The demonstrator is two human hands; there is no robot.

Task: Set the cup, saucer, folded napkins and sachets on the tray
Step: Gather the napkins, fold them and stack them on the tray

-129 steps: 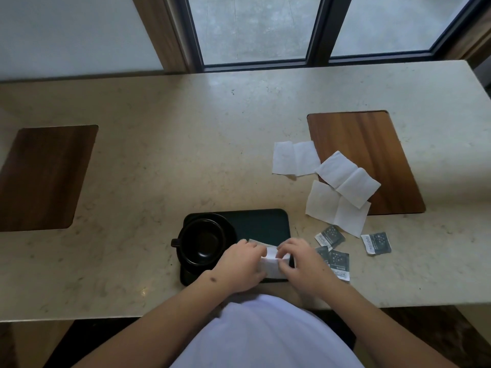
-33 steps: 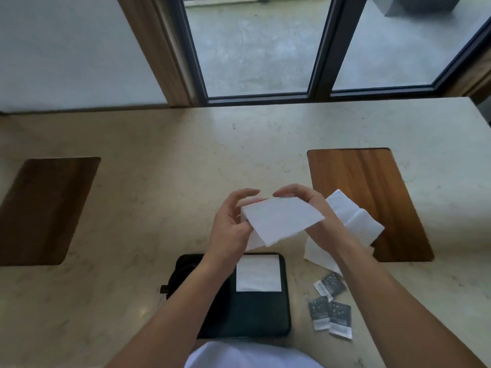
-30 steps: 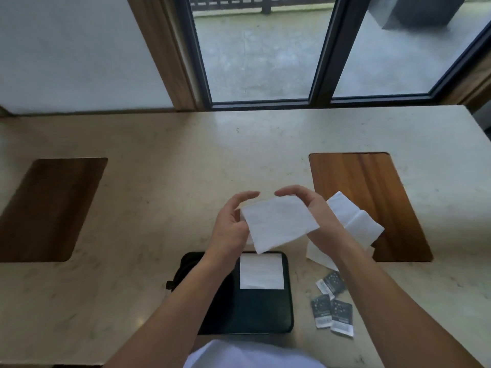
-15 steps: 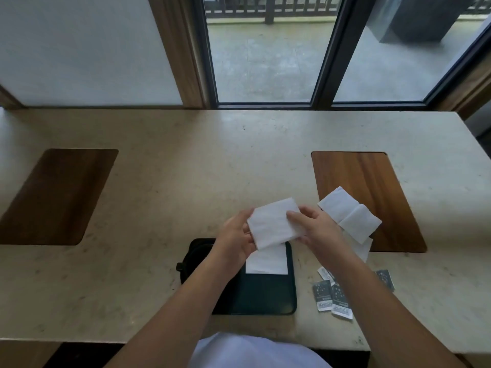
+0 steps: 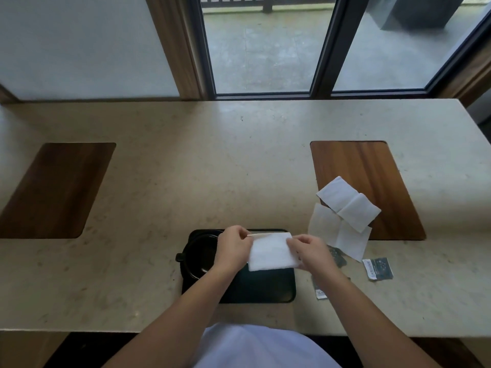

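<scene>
A folded white napkin [image 5: 271,251] is held over the dark tray [image 5: 265,288] by both hands: my left hand [image 5: 233,248] pinches its left edge and my right hand [image 5: 309,252] its right edge. The black cup on its saucer [image 5: 198,257] stands on the tray's left part, partly behind my left hand. The napkin laid on the tray earlier is mostly hidden under the held one. Two unfolded napkins [image 5: 345,204] lie to the right, overlapping. Dark sachets lie right of the tray, one [image 5: 378,269] in plain sight, others [image 5: 320,290] partly under my right forearm.
The beige stone counter [image 5: 212,168] has two inset wooden panels, one at the left [image 5: 53,189] and one at the right [image 5: 372,176]. A window and wall stand behind the counter. The counter's front edge runs close to my body.
The held napkin has been folded smaller and brought down from chest height to just over the tray, above the first folded napkin. Both hands came closer together.
</scene>
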